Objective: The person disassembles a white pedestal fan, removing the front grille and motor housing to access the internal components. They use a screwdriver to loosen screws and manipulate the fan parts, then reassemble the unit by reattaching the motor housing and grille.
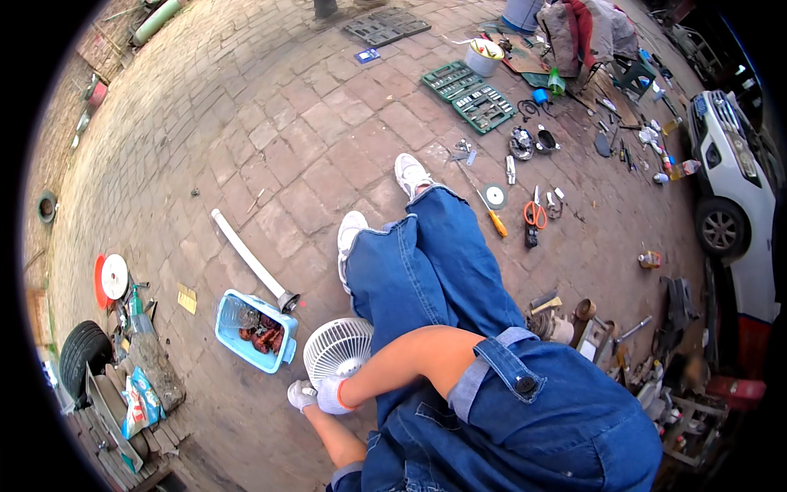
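A white round fan head with a ribbed grille lies between my legs and the blue basket. My right hand, in a white glove, is at the fan's near edge; its fingers are hidden. Beside it, my left hand, also gloved, is closed, and whatever it may hold does not show. The light-blue plastic basket stands just beyond my left hand, with dark reddish-brown parts and a clear plastic piece inside. Past the basket lies a white pole with a dark end.
Ahead to the right are an open green socket set, orange-handled scissors, a yellow-handled screwdriver and a grinding disc. A tire and a blue-white bag lie left. A white car stands far right.
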`<state>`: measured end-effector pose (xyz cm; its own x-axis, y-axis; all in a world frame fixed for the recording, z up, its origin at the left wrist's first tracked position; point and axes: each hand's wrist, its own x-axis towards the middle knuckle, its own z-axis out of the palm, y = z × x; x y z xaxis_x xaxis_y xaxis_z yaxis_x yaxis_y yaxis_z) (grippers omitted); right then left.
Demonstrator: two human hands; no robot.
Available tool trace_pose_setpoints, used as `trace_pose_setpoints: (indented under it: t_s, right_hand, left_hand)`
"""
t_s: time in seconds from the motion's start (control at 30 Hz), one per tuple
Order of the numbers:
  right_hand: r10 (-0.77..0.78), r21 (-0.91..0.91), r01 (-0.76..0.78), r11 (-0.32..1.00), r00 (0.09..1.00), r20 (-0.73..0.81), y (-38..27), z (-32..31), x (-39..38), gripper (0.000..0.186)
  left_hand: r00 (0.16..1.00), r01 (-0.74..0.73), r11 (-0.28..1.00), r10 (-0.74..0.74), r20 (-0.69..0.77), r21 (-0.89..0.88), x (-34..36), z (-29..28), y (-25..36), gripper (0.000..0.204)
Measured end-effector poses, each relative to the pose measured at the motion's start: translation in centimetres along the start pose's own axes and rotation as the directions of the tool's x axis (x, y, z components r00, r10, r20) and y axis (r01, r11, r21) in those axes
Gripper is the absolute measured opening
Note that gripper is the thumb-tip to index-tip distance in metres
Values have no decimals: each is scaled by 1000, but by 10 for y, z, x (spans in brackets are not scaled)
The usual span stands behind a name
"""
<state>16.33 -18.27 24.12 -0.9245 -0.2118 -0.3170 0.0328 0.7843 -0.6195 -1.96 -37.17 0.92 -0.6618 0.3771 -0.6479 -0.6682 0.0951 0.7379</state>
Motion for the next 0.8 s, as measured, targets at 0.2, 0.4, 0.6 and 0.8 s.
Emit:
trace_pose_setpoints:
  t_s: [0.2,0.4,0.6,0.8]
  right_hand:
    - [189,193,-180,965,982,-28,36,-11,-13,22]
    - [270,296,-223,929,954,-130,22,-40,9,25]
    - [299,464,-148,873,915,-271,45,-41,26,32]
    - [347,561,-94,823,865,-363,43,-59,24,30]
  left_hand:
    - [960,39,904,-151,-234,-425,-56,102,23,35]
    - [985,-147,900,96,-141,-412,-60,139,96,49]
    - [983,-179,885,183,-31,-431,-66,170,128,54]
    - [964,-261,924,263,-34,-277,-103,208,149,60]
